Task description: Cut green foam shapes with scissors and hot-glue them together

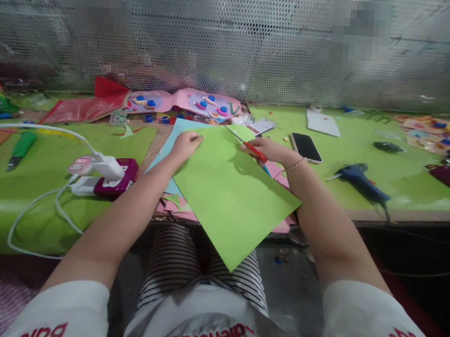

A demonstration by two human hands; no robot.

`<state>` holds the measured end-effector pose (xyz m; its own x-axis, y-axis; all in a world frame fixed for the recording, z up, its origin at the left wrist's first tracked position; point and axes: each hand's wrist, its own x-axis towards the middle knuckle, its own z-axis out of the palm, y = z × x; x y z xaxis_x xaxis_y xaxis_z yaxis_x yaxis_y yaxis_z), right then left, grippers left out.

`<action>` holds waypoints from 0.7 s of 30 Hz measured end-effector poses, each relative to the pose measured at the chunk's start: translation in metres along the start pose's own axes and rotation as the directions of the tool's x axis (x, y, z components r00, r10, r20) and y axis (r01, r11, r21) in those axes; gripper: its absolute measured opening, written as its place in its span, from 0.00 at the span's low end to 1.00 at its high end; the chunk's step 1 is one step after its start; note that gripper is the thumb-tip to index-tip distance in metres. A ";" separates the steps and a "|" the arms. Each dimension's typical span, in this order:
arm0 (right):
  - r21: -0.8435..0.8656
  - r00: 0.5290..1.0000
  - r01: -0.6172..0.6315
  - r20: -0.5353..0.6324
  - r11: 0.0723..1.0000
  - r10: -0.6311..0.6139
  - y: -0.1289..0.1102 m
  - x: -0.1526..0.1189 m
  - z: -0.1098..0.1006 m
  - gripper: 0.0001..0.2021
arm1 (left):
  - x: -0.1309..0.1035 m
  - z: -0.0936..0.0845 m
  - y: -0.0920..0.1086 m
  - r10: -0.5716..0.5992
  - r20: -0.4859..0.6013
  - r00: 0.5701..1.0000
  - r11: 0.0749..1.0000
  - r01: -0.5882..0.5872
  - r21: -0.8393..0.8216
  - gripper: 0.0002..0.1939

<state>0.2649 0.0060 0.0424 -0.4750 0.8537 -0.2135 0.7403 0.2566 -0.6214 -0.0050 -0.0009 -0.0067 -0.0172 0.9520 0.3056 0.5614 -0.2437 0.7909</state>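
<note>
A large sheet of green paper (235,189) is held out over the table edge, its lower corner hanging above my lap. My left hand (187,146) pinches the sheet near its upper left edge. In my right hand (270,150) is a pair of scissors (255,150) with red handles, its blades pointing up and left at the sheet's upper edge. Light blue paper (173,143) lies beneath the green sheet at the left. Pink paper pieces (282,178) and small green scraps (176,201) show under it.
A purple power strip (121,177) with white plugs and cables sits left. A green utility knife (22,149) lies beyond it. To the right are a phone (305,147) and a blue glue gun (362,183). Pink decorated pieces (206,104) lie before the perforated metal panel (234,41).
</note>
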 end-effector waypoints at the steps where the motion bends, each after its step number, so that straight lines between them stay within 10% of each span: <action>1: -0.003 1.000 -0.007 0.002 1.000 0.007 0.000 0.000 0.000 0.28 | 0.000 0.000 0.000 -0.001 -0.001 1.000 1.000 0.001 0.000 0.15; 21: -0.067 0.991 -0.059 -0.128 0.996 0.050 -0.005 -0.003 -0.005 0.26 | -0.001 -0.001 0.003 -0.017 0.009 1.000 0.999 0.017 -0.029 0.15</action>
<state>0.2652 0.0042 0.0497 -0.3724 0.9164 -0.1465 0.7973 0.2351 -0.5560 -0.0043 -0.0031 -0.0044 -0.0188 0.9576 0.2876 0.5366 -0.2330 0.8110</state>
